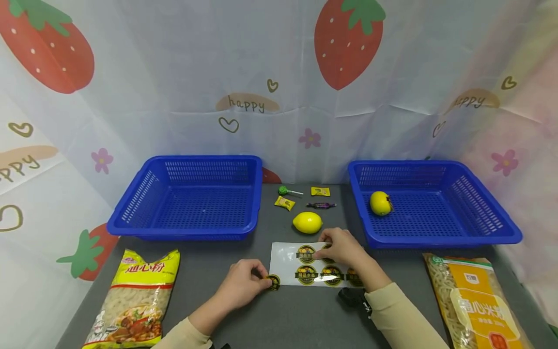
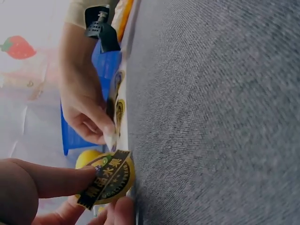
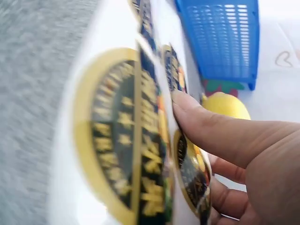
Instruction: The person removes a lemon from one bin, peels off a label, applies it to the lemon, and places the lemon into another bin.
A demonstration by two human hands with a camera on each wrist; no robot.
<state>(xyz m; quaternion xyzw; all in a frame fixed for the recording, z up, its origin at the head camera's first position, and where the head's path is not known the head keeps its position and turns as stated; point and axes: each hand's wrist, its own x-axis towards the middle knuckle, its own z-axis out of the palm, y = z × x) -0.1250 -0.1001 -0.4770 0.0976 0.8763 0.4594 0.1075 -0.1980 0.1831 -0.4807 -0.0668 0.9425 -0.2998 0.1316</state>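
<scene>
Between thumb and fingers, my left hand point(image 1: 243, 285) pinches a peeled round black-and-gold sticker point(image 2: 111, 180), just off the left end of the white sticker sheet point(image 1: 282, 259). Chinese characters and gold lettering show on its face in the left wrist view. My right hand point(image 1: 344, 248) grips the sheet by its far edge; in the right wrist view the thumb point(image 3: 206, 124) lies on the printed side and the other fingers are behind. Several more round stickers point(image 1: 306, 275) remain on the sheet. A yellow lemon point(image 1: 307, 222) lies just beyond it.
Two blue baskets stand at the back, the left basket point(image 1: 185, 231) and the right basket point(image 1: 444, 239), which holds a yellow fruit point(image 1: 381, 203). Wrapped candies point(image 1: 321, 206) and a green lollipop point(image 1: 283, 190) lie between. Pasta bags flank the table: yellow bag point(image 1: 135, 300), orange bag point(image 1: 477, 303).
</scene>
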